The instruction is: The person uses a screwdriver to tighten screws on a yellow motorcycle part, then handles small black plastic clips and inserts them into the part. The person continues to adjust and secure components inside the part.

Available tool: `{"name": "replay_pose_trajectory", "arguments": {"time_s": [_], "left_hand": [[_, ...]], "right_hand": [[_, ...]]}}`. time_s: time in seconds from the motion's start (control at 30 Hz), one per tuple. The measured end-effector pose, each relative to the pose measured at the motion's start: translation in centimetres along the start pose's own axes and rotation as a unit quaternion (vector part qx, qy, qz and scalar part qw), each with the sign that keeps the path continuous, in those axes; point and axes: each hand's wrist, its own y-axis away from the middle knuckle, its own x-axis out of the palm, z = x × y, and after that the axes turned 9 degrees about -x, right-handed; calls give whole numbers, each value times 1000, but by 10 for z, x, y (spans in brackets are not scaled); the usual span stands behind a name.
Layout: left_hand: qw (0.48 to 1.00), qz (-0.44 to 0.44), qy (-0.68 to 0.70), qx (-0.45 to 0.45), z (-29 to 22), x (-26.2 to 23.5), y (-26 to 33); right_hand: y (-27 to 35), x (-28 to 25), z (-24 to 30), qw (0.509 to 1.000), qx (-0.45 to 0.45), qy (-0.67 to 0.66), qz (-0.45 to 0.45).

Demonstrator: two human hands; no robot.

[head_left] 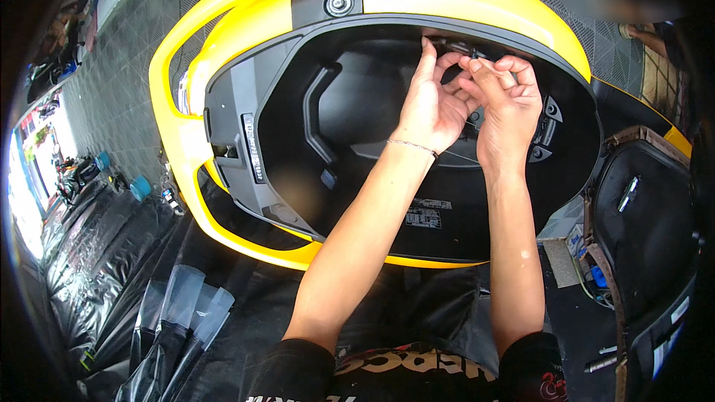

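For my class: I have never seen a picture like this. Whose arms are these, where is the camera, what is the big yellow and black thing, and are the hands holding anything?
There is no machine here. The camera sits on a person's head and looks down, so the two bare forearms coming up from the lower edge are that person's own. Its wide lens bends straight edges near the rim.

The large yellow body panel belongs to a scooter; inside it is a deep black storage tub.

The left hand, with a thin bracelet on its wrist, and the right hand meet at the tub's upper rim, fingers pinched around a small dark fitting. It is too small to tell whether they grip it or only touch it.

To the right lies a black tool bag. Black plastic sheeting covers things at lower left.
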Motion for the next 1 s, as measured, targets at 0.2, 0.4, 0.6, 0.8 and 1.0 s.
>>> {"name": "replay_pose_trajectory", "arguments": {"time_s": [0.2,0.4,0.6,0.8,1.0], "left_hand": [[1000,17,0,12,-3,-2,0],[998,27,64,1,-9,0,4],[997,43,58,21,-9,1,2],[998,66,19,-2,-14,1,2],[987,148,61,-30,-19,-11,-1]], "right_hand": [[3,-3,1,999,-1,34,26],[3,4,7,998,16,51,30],[0,10,7,998,10,52,23],[-1,10,7,997,13,72,12],[1,15,1,1000,12,15,-10]]}}
